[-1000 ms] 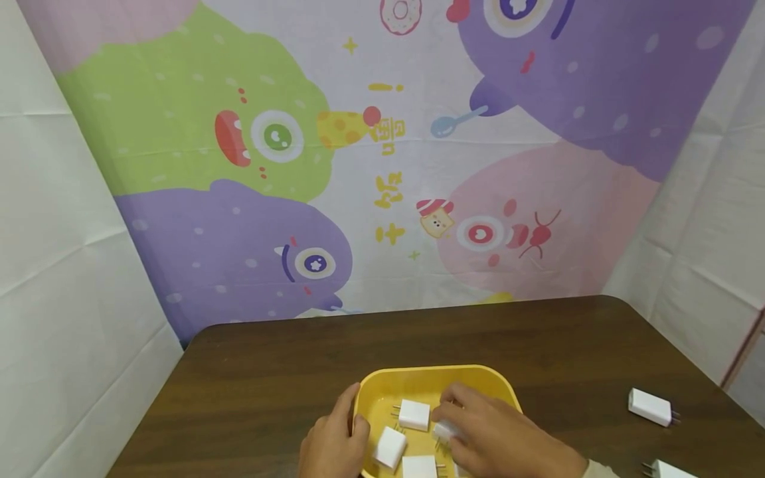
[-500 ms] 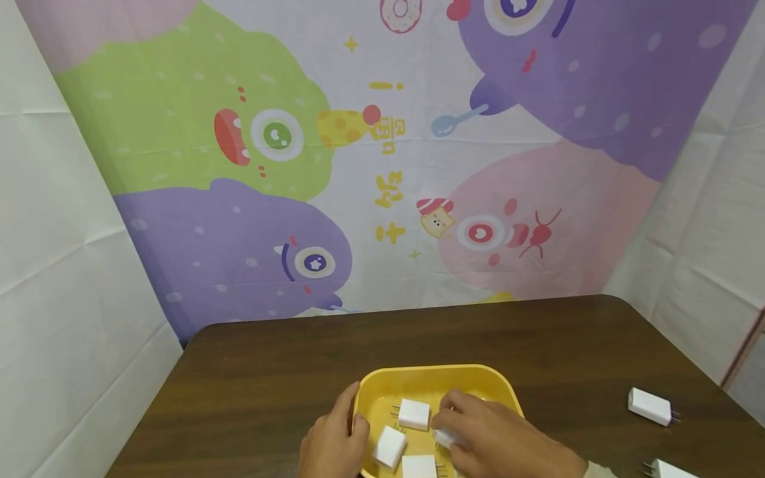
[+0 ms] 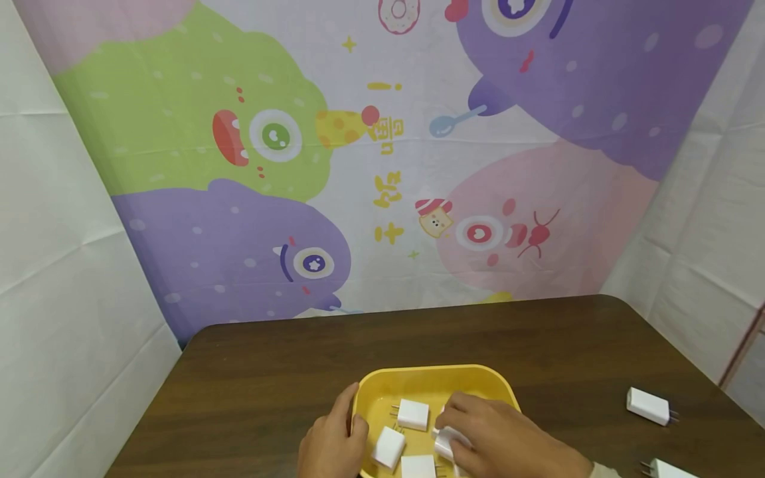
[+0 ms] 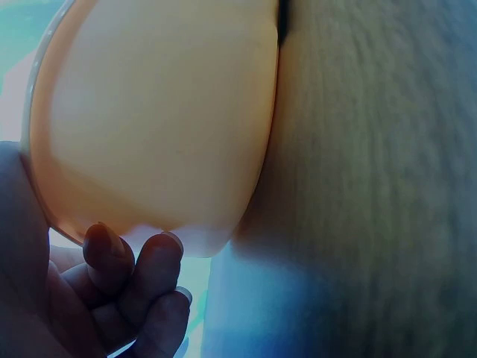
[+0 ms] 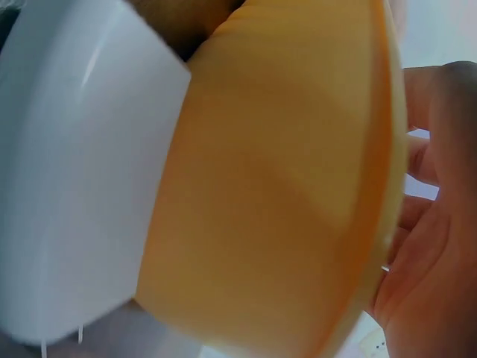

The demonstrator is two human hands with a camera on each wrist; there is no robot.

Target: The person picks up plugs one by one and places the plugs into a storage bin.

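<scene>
A yellow plastic bin [image 3: 439,373] stands on the brown table with several white plug-in chargers in it. My left hand [image 3: 335,435] grips the bin at its left side; the left wrist view shows its curled fingers [image 4: 153,276] against the outer wall. Inside the bin, my right hand [image 3: 496,435] pinches a white charger [image 3: 449,443] between thumb and fingers, partly hidden by the hand. Left of it lie a charger [image 3: 413,414] with prongs pointing left, a tilted charger [image 3: 388,447], and a charger [image 3: 418,467] cut by the frame edge. A white charger [image 5: 89,186] looms large in the right wrist view.
Right of the bin, a white charger [image 3: 648,406] lies on the table [image 3: 269,392], and another charger [image 3: 668,469] lies nearer, cut off by the frame edge. Behind the table hangs a cloth [image 3: 388,279] printed with cartoon monsters; white cloth [image 3: 78,299] hangs at the sides.
The charger in my right hand has turned; its prongs, seen pointing down earlier, no longer show there, and more of its white body is visible. The left hand and bin stay put.
</scene>
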